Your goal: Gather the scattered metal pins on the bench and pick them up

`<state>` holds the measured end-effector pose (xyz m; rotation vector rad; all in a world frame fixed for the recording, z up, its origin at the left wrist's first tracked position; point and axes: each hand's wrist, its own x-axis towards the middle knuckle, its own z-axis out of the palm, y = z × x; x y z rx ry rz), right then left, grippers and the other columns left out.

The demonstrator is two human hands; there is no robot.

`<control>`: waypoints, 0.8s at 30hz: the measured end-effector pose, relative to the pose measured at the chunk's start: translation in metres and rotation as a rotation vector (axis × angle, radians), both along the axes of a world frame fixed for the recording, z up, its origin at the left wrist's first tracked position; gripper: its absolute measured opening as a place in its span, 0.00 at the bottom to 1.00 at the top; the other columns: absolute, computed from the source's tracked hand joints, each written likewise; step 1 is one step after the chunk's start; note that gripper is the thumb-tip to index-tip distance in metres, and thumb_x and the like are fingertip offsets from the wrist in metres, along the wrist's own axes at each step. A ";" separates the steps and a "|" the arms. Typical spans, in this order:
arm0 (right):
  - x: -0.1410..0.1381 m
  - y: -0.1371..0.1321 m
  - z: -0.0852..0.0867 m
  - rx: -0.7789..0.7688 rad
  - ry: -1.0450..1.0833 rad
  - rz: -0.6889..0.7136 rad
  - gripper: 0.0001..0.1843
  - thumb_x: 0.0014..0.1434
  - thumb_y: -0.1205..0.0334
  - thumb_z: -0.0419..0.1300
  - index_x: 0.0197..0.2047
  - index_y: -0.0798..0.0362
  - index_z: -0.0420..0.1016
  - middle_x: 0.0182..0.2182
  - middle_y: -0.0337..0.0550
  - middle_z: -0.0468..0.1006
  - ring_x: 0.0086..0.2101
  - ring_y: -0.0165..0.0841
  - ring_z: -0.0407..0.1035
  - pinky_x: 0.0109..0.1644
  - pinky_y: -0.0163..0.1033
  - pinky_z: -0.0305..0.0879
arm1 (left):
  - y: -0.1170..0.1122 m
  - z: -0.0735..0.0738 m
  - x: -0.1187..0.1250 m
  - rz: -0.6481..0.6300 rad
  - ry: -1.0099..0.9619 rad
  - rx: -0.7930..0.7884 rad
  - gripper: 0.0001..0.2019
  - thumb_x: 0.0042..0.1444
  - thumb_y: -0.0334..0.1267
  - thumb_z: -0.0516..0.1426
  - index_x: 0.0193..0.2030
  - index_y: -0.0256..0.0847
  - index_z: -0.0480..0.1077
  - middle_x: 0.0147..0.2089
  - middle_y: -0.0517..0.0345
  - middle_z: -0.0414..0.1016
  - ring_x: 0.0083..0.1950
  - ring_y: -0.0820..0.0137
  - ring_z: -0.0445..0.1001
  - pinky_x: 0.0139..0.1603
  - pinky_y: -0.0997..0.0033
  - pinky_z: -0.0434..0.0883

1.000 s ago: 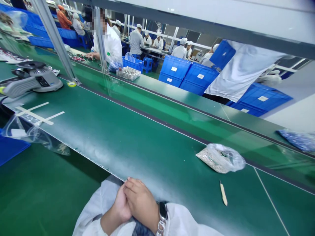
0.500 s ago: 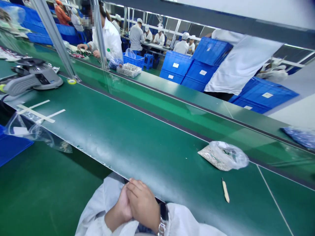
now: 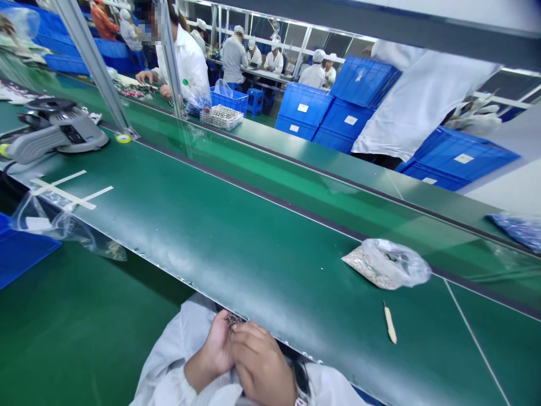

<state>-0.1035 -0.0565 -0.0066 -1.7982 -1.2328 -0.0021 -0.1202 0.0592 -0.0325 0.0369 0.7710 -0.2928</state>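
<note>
Both my hands are together at the bottom of the view, at the near edge of the green conveyor belt point(image 3: 236, 237). My left hand point(image 3: 215, 352) is cupped and curled around a small dark metallic part point(image 3: 233, 320). My right hand point(image 3: 262, 366) lies over it with fingers bent, fingertips touching the same part. Both arms wear white sleeves, and a watch sits on my right wrist. A clear plastic bag of small pieces point(image 3: 385, 264) rests on the belt to the right. A thin pale stick point(image 3: 389, 323) lies just below that bag.
A grey tape dispenser point(image 3: 53, 135) stands at the far left, with white tape strips point(image 3: 70, 190) nearby. A clear bag point(image 3: 63, 228) and a blue bin point(image 3: 21, 251) sit at the left. Across the belt, people in white coats work beside stacked blue crates point(image 3: 325, 115).
My hands were clasped with nothing showing; now they have parted slightly and a small dark part shows between the fingertips. The view has shifted a little.
</note>
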 end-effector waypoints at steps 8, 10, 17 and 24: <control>0.000 -0.030 0.012 0.039 0.159 -0.182 0.12 0.61 0.72 0.45 0.40 0.55 0.67 0.34 0.40 0.67 0.39 0.27 0.61 0.47 0.33 0.55 | -0.004 0.002 0.004 0.112 0.034 0.041 0.09 0.56 0.31 0.45 0.31 0.29 0.64 0.32 0.51 0.70 0.35 0.67 0.69 0.38 0.66 0.67; -0.001 -0.033 0.009 0.034 0.173 -0.213 0.11 0.61 0.72 0.45 0.39 0.56 0.67 0.34 0.40 0.67 0.39 0.26 0.61 0.45 0.32 0.56 | -0.003 0.000 0.005 0.122 0.069 0.065 0.07 0.56 0.30 0.47 0.32 0.30 0.62 0.31 0.53 0.70 0.34 0.67 0.69 0.37 0.65 0.67; -0.001 -0.033 0.009 0.036 0.231 -0.241 0.12 0.62 0.69 0.45 0.38 0.57 0.69 0.32 0.43 0.66 0.36 0.27 0.61 0.41 0.31 0.57 | -0.001 0.004 0.003 0.096 0.131 0.124 0.07 0.56 0.31 0.47 0.32 0.31 0.63 0.30 0.54 0.69 0.32 0.67 0.69 0.31 0.68 0.67; 0.005 -0.034 -0.005 0.096 0.159 -0.229 0.10 0.61 0.71 0.47 0.40 0.55 0.68 0.33 0.42 0.67 0.35 0.26 0.63 0.39 0.28 0.61 | 0.017 0.002 -0.023 0.069 0.284 0.084 0.11 0.54 0.33 0.51 0.25 0.31 0.68 0.26 0.51 0.71 0.29 0.66 0.71 0.26 0.70 0.68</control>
